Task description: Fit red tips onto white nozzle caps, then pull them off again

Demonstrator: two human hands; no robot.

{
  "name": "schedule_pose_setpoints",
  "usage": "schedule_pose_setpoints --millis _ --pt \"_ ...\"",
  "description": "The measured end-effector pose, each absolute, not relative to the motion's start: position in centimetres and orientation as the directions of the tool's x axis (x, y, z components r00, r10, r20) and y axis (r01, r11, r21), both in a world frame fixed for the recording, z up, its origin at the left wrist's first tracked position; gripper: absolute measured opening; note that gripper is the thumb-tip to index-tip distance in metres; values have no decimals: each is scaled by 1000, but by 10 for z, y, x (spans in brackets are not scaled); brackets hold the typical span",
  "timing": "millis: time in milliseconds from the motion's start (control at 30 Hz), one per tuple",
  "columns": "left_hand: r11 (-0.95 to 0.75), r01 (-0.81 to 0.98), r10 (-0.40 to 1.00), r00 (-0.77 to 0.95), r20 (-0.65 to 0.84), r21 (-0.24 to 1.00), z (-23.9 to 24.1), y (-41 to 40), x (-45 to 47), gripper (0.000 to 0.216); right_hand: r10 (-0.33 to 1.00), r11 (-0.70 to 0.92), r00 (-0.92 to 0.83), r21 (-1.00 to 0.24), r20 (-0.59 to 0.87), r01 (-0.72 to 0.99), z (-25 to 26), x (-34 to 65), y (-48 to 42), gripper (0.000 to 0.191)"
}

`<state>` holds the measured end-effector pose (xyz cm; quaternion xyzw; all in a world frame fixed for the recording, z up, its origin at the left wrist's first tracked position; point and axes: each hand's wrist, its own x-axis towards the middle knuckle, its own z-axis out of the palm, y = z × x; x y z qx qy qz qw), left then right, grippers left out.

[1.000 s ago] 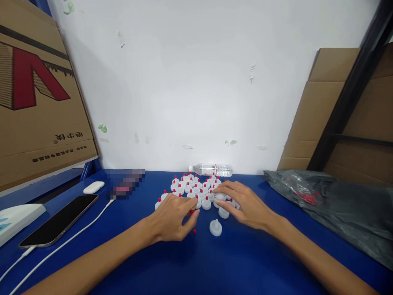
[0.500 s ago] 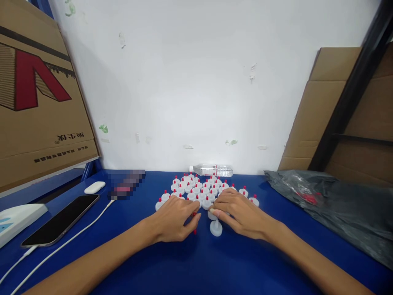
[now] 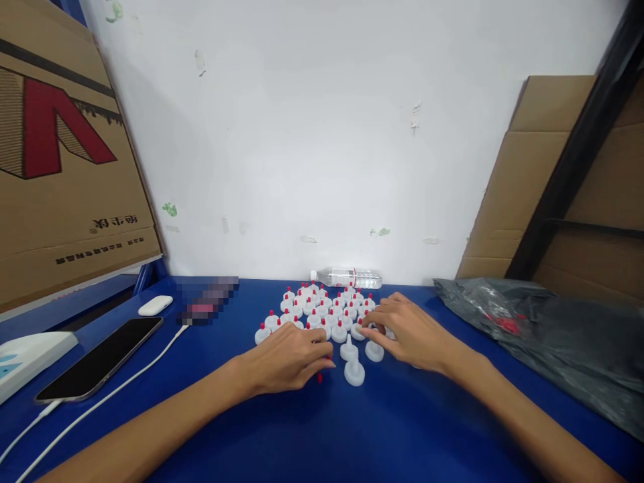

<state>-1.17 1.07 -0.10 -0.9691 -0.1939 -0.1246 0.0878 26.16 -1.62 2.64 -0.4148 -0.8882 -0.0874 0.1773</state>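
Several white nozzle caps with red tips stand packed together on the blue table. Three bare white caps without red tips stand just in front of them. My left hand lies knuckles up at the cluster's near left edge, fingers curled round small red tips; one loose red tip lies under it. My right hand rests at the cluster's near right edge, its fingertips pinching one white cap.
A clear water bottle lies against the white wall. A black phone on a white cable, a white earbud case and a white box sit left. A grey plastic bag lies right. Cardboard stands at both sides.
My right hand set one bare white cap down beside the first, then slid right and pinched another. My left hand shifted slightly right, staying curled.
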Motion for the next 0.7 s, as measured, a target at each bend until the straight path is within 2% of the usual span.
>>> schedule_pose_setpoints --millis 300,700 --pt "-906 405 371 900 230 -126 0 12 -12 26 753 622 -589 -27 293 782 21 261 -17 24" --pt "-898 431 407 891 201 -93 3 8 -10 11 718 659 -610 -48 336 750 12 255 -15 21"
